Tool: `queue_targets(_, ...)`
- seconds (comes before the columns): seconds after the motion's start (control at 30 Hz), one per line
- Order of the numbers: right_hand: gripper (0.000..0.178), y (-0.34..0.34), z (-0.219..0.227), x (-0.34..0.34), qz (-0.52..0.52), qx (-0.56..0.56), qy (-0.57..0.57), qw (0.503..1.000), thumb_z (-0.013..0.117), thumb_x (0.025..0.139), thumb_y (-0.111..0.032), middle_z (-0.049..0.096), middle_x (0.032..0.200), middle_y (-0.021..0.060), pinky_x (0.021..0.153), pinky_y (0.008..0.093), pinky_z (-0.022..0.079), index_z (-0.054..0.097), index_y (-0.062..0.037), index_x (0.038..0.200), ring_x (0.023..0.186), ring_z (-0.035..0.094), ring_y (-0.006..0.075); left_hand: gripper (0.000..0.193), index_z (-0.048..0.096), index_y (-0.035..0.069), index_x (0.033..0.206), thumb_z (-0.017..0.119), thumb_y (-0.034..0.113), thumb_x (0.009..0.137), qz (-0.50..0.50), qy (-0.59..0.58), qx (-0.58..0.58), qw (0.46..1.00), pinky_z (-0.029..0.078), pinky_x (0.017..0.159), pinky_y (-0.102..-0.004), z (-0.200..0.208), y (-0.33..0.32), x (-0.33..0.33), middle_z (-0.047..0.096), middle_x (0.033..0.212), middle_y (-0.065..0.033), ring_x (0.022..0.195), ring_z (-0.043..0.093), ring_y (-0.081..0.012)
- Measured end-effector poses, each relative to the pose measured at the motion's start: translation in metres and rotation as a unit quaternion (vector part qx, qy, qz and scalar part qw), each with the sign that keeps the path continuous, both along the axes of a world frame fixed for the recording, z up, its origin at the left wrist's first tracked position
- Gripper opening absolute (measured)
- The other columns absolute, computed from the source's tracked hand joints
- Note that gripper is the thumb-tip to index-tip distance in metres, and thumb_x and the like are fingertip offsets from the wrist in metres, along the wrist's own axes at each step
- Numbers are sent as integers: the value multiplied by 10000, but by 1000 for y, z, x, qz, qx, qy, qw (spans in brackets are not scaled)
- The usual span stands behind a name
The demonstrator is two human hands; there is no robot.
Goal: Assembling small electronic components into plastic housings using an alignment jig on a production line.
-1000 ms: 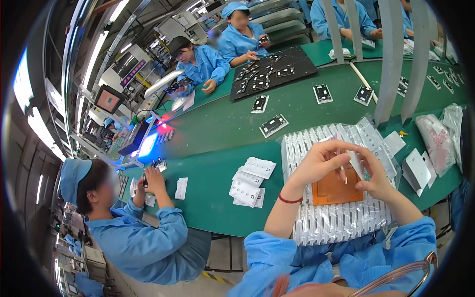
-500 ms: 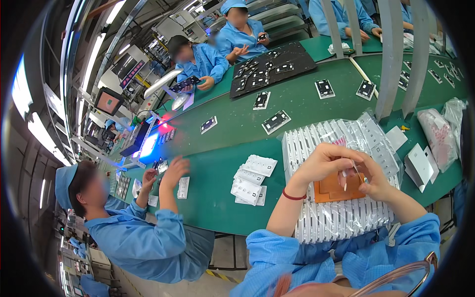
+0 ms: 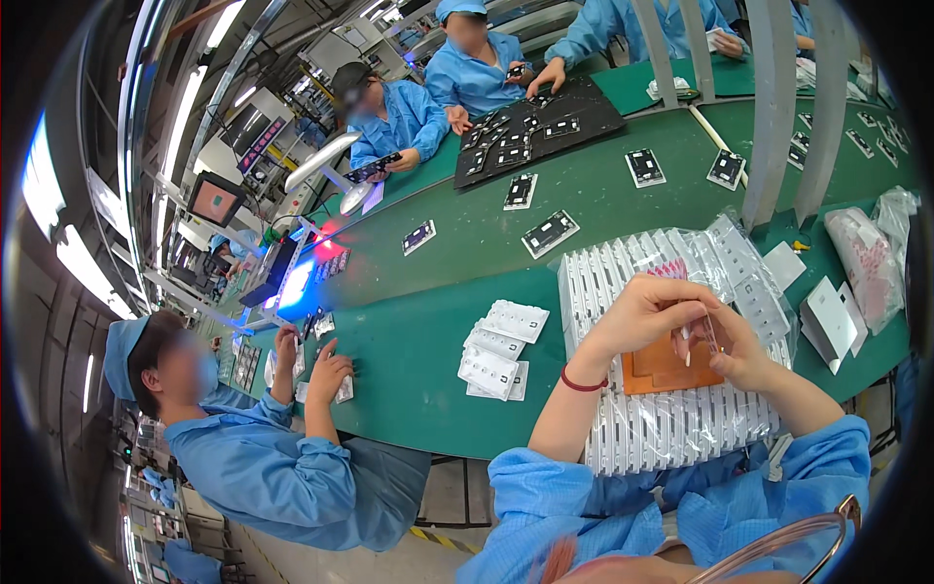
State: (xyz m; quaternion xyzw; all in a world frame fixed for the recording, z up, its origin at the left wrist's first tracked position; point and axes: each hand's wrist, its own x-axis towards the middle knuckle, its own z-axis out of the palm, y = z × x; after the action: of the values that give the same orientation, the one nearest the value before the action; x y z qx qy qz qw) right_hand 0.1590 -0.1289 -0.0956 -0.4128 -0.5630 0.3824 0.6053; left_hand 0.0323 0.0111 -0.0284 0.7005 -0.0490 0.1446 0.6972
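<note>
My left hand [image 3: 644, 310], with a red band at its wrist, is closed, its thumb and fingers bent toward my right hand [image 3: 736, 352]. The right hand pinches a small clear piece [image 3: 715, 336] that looks like a thin strip or film. A slim thing with a white tip [image 3: 688, 359] points down between the hands; which hand has it is hard to see. Both hands are above an orange-brown flat plate [image 3: 647, 375] with a raised or cut outline. That plate lies on a stack of white ribbed trays [image 3: 623, 438] wrapped in clear plastic.
White trays [image 3: 489, 370] lie piled to the left. Beyond, black phone-like parts [image 3: 550, 234] sit on the green belt. At right are a white folded card [image 3: 825, 326], a plastic bag [image 3: 861, 263] and metal posts [image 3: 769, 117]. A co-worker [image 3: 253, 438] sits at left.
My hands have shifted only slightly, and the clear piece shows more plainly. Parts on the belt moved a little right. The left co-worker's hand lowered; a far person's arm reached over the black board.
</note>
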Motion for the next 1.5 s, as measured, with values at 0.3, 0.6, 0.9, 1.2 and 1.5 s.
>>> queue_targets(0.3,784,1,-2,1,0,-2,2,1000,595,747,-547,474,977,80,709,293,423,314,-35,1271,822,515,161,180,610,-17,984,488,44,868,5,-6,-7,1000,507,500,-210,-2,0,0,625,719,-78,571,609,-117)
queue_targets(0.6,820,-1,-4,3,49,4,26,998,613,755,-506,470,1098,83,840,313,410,251,-47,1331,1034,481,187,196,592,-29,1011,467,28,872,-30,-5,15,999,515,516,-221,-2,2,1,632,743,-89,591,622,-132)
queue_targets(0.9,869,3,6,-3,58,-6,46,997,593,735,-570,461,968,68,671,261,407,242,-24,1313,792,496,136,182,618,-24,974,482,30,866,-32,10,-24,999,514,510,-220,-3,0,2,637,742,-102,613,628,-141)
queue_targets(1.2,855,3,-1,-3,17,-7,42,999,595,739,-561,455,983,56,675,252,406,253,-24,1311,796,490,127,174,618,-27,969,498,37,861,-21,33,-31,999,513,505,-221,-3,1,3,639,745,-111,606,628,-148)
queue_targets(1.5,874,5,2,-5,39,-13,68,997,604,723,-573,459,977,61,671,245,402,257,-20,1304,787,489,127,192,607,-40,992,482,21,861,-23,15,-38,999,531,523,-232,-6,2,3,638,763,-119,642,632,-157)
